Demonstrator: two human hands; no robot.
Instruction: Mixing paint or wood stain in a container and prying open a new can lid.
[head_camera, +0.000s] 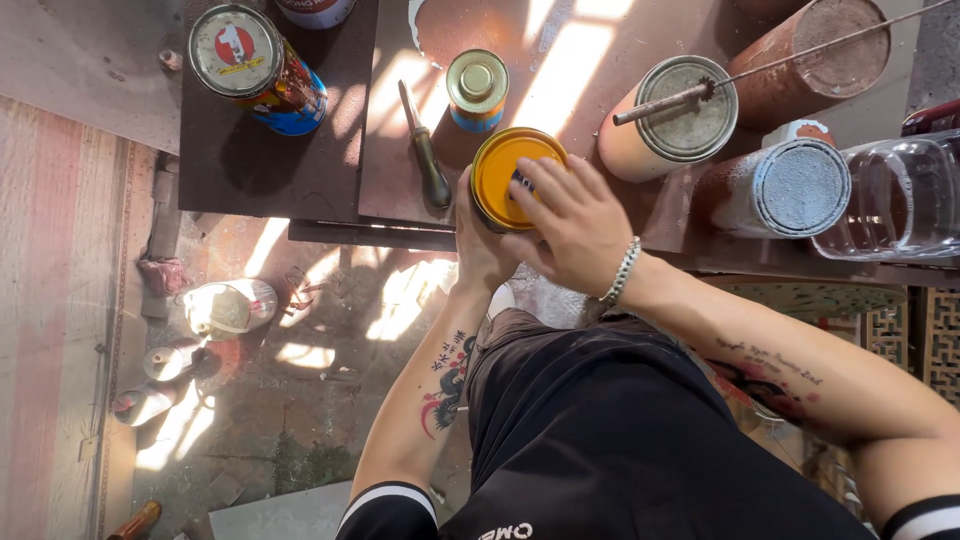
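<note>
Orange-lidded round metal tin (505, 172), standing at the near edge of the brown workbench (270, 170), is gripped round its side by the left hand (480, 245) and covered on top by the right hand (572, 225), with a dark-handled screwdriver (425, 150) lying just left and a smaller brass-lidded tin (477, 88) beyond.

I see a round yellow-lidded tin (507, 175) at the bench edge. Behind it stands a small gold-topped, blue-labelled can (477, 88). Far left stands a large tin with a red-and-white lid label (250, 62).
</note>
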